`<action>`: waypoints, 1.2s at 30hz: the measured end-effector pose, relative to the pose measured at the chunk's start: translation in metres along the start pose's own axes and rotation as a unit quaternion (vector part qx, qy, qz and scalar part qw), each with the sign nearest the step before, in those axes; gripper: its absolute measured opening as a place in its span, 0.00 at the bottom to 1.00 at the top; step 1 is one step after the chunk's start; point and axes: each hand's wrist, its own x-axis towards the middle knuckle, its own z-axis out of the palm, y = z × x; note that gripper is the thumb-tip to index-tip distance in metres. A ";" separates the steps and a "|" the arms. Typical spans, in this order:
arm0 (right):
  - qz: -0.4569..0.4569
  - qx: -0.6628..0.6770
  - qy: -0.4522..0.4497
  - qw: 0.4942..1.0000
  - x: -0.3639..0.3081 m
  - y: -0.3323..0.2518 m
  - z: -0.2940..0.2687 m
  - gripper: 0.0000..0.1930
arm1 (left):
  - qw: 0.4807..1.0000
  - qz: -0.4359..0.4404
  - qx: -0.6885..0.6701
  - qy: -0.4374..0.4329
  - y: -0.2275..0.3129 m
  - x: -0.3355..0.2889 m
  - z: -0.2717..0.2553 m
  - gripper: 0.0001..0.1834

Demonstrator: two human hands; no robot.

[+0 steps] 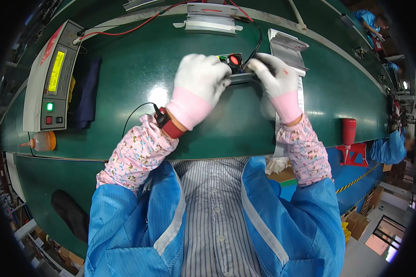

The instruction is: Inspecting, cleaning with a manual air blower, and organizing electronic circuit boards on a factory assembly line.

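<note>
Both my hands wear white gloves with pink cuffs and meet over a small electronic unit [234, 60] at the table's middle. It has a grey metal housing edge, a circuit board and a round red part. My left hand [199, 76] is closed on the unit's left end, its fingertips bent around it. At the opposite end, my right hand [277, 76] pinches by the end of a black lead [259, 40], which runs down into the unit. The exact contact there is hidden by the fingers. A wrist strap [164, 121] with a thin black cord is on my left wrist.
At left stands a tester [53, 78] with a lit yellow display and a green lamp. A dark cloth [87, 94] and an orange-capped bottle [42, 141] lie nearby. Metal profiles [211, 19] are beyond my hands. A red bottle [348, 131] is at right. Other people work far right.
</note>
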 end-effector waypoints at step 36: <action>-0.004 0.021 -0.005 1.000 -0.015 0.042 0.011 0.15 | 0.791 -0.242 0.315 0.465 -0.150 -0.147 -0.181 0.23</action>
